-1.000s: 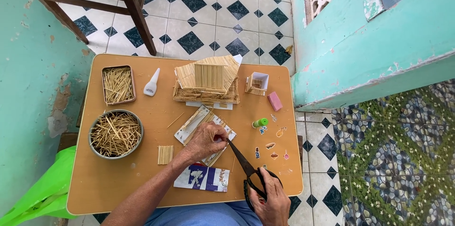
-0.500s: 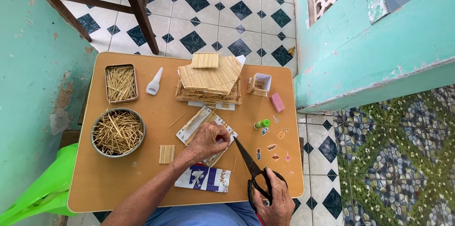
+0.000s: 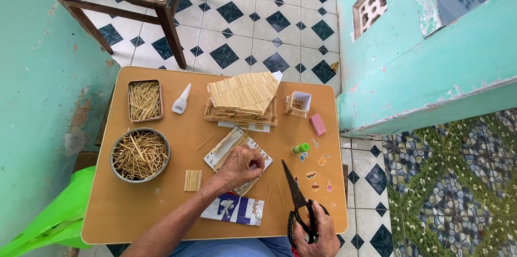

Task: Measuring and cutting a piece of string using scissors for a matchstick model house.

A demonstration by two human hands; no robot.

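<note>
Fingers, left hand (image 3: 240,166): curled down, pressing stick panel (image 3: 229,149) on tabletop (image 3: 134,203) | fingers, right hand (image 3: 318,234): clamped through scissors (image 3: 298,203) handles | blades together, pointing away, just right of panel | left hand nearer.

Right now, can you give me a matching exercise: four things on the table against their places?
Things:
1. round metal bowl of sticks
2. black scissors
3. pink eraser
4. white glue bottle

Places:
A. in the right hand
B. near the table's right edge
C. left side, below the rectangular tray
D. between tray and stick house

Pairs: 1-C, 2-A, 3-B, 4-D
</note>
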